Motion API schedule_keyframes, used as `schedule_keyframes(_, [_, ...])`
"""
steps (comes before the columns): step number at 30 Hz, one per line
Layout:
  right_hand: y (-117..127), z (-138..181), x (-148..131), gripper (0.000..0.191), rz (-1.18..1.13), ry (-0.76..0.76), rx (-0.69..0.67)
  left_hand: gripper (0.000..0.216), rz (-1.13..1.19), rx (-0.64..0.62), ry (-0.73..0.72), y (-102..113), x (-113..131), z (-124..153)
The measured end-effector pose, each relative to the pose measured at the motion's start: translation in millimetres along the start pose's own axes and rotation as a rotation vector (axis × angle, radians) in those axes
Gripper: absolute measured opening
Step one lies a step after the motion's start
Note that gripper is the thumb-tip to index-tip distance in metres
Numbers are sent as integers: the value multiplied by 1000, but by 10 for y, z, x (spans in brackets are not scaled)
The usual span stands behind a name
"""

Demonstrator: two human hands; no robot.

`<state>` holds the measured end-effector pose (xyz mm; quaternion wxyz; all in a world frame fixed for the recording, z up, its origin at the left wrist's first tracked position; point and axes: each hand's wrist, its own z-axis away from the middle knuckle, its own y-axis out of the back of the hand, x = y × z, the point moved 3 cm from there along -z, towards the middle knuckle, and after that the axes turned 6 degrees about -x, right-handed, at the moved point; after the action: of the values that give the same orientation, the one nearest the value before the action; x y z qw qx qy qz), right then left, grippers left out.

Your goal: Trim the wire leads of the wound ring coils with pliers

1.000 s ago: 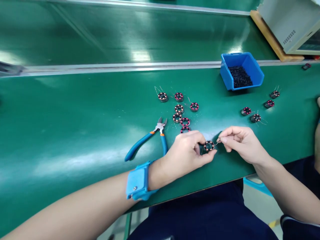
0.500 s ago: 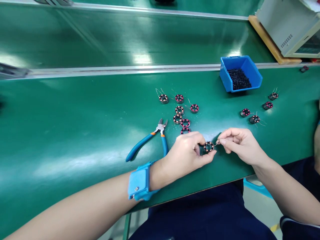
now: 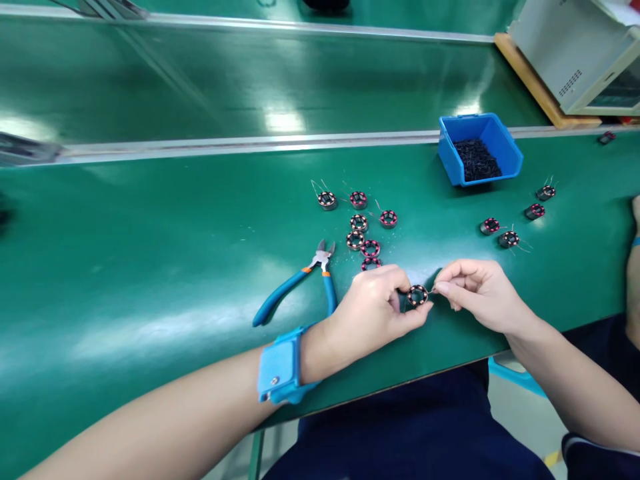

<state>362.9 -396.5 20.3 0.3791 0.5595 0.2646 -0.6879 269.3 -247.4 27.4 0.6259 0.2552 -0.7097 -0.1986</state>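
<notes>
Between thumb and fingers my left hand (image 3: 383,303) grips a small ring-shaped wound coil (image 3: 417,295), its copper-coloured windings facing up. My right hand (image 3: 473,287) pinches a thin wire lead (image 3: 432,291) at the coil's right side. A blue wrist strap circles my left wrist. Diagonal cutters (image 3: 320,257) with blue handles lie with jaws apart, left of my left hand, which overlaps one handle's end. Beyond that hand stand several similar coils (image 3: 359,222), some with red windings and some with copper ones, a few with upright wire leads.
A blue bin (image 3: 510,157) of short black pieces stands near the back rail. Several more coils (image 3: 509,239) are scattered on the green bench at right. A grey boxy device (image 3: 555,60) rests on a wooden board at upper right. Another person's arm (image 3: 633,287) shows at the right edge.
My right fingers have closed nearer together on the wire, and less of the lead shows. The left hand and coil hold almost still; the view has shifted slightly.
</notes>
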Motion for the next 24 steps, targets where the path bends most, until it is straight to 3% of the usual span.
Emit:
schedule_keyframes(8, [-43, 39, 15, 21, 170, 98, -27, 18, -1, 31, -18, -4, -7, 13])
schedule_keyframes(14, [-16, 104, -79, 16, 507, 500, 7, 18, 17, 9, 2, -14, -24, 20])
schedule_keyframes(16, [-23, 114, -75, 16, 587, 572, -10, 17, 22, 6, 8, -14, -30, 26])
schedule_keyframes(24, [-98, 122, -71, 12, 796, 644, 53, 16, 16, -22, -59, -43, -27, 35])
